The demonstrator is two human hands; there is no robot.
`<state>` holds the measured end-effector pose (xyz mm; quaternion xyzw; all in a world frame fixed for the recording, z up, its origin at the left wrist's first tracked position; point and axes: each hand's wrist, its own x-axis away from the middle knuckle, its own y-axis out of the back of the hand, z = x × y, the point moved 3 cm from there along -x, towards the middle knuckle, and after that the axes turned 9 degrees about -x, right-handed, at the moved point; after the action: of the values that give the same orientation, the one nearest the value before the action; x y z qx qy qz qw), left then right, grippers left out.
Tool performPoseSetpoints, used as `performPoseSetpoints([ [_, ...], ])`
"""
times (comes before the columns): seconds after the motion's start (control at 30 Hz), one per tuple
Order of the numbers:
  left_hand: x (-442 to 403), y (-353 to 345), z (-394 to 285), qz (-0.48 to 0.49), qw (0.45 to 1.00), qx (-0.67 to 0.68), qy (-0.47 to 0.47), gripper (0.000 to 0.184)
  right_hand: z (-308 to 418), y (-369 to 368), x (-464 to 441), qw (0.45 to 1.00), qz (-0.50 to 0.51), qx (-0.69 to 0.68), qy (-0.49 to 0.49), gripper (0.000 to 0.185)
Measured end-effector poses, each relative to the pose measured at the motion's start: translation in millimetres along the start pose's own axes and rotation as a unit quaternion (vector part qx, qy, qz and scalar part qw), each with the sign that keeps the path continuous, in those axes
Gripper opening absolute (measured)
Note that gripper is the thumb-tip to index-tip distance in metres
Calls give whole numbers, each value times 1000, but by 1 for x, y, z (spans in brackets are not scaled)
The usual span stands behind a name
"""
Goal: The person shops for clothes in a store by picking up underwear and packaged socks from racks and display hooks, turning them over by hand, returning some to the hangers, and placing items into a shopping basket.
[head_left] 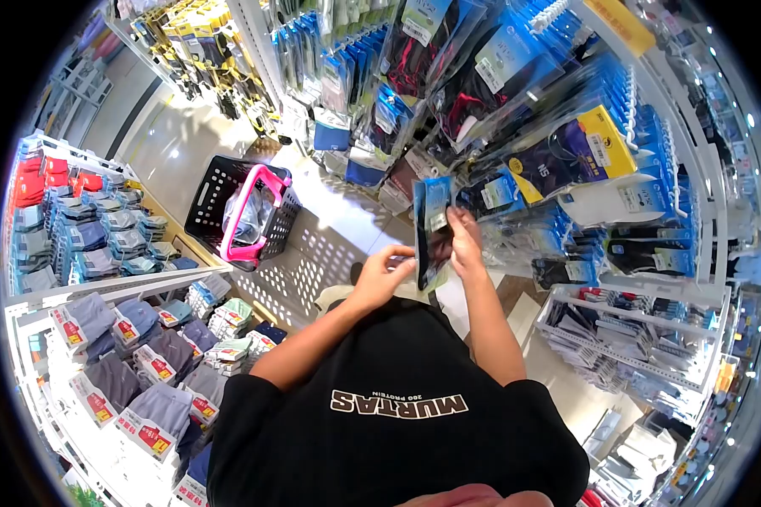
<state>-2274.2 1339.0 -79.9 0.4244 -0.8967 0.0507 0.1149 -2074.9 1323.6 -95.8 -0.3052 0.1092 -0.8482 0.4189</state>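
"What is the right hand doing?"

"It is closing on the right edge of a blue-topped packet, the thumb pressing near its label and the fingers going behind it."

"And the left hand?"

"It is curving loosely, half open, its fingertips reaching the packet's left edge (whether they are actually touching it, I cannot tell). So the packet is standing roughly upright between the two hands, its dark lower part hanging beside the left fingertips."

"What is lying just past them?"

"Below, a black shirt is covering the person's torso. Ahead and to the right, blue-topped packs are hanging in rows from hooks, a yellow-and-purple pack sticking out among them."

"And to the left?"

"A black basket is standing on the floor, its pink handle rising over something wrapped in clear plastic. Nearer, folded garments are filling a low display, many carrying red-and-yellow tags."
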Motion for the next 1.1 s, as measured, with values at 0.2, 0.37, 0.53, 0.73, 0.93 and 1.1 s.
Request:
performPoseSetpoints([
  [0.2,-1,19,31,-39,994,42,90,24,33,18,-43,957,-75,157,233,20],
  [0.37,5,21,32,-28,994,49,93,23,44,4,-51,933,-75,204,288,23],
  [0.53,3,21,50,-19,993,68,89,22,34,10,-67,901,-58,256,345,24],
  [0.73,7,28,46,-12,990,81,116,23,32,14,-59,905,-106,258,320,26],
  [0.93,5,30,50,-3,991,71,115,27,52,-14,-44,919,-16,158,361,34],
  [1.1,2,27,49,13,993,50,105,25,131,-92,-11,894,23,102,436,40],
])
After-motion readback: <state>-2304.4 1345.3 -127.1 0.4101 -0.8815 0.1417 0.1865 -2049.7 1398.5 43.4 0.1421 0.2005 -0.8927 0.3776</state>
